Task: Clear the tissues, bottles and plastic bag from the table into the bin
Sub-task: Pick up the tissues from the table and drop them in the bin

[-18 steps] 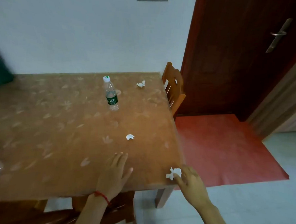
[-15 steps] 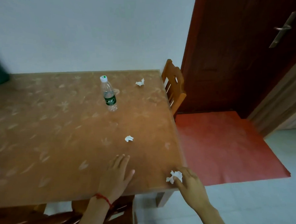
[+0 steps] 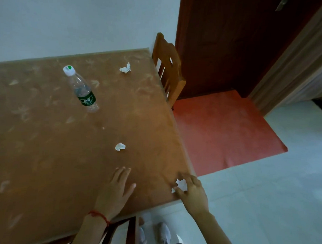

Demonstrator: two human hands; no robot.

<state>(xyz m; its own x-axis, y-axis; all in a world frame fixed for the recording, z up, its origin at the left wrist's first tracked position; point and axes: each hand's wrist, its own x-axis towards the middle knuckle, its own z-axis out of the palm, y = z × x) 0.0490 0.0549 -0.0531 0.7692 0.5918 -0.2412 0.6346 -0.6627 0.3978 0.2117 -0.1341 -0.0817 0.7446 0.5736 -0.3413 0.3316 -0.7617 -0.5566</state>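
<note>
Nearby, right hand (image 3: 193,194) pinching a crumpled tissue (image 3: 181,184) at the bench (image 3: 45,146) corner, left hand (image 3: 114,192) flat and released, 2 more tissues (image 3: 120,146) and upright bottle (image 3: 82,89) beyond.

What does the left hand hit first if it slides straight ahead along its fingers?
Probably the nearest loose crumpled tissue. The left hand lies flat on the table, fingers aimed slightly right of it, so it may only graze it. Nothing else lies between them; the water bottle stands farther back, to the left.
</note>
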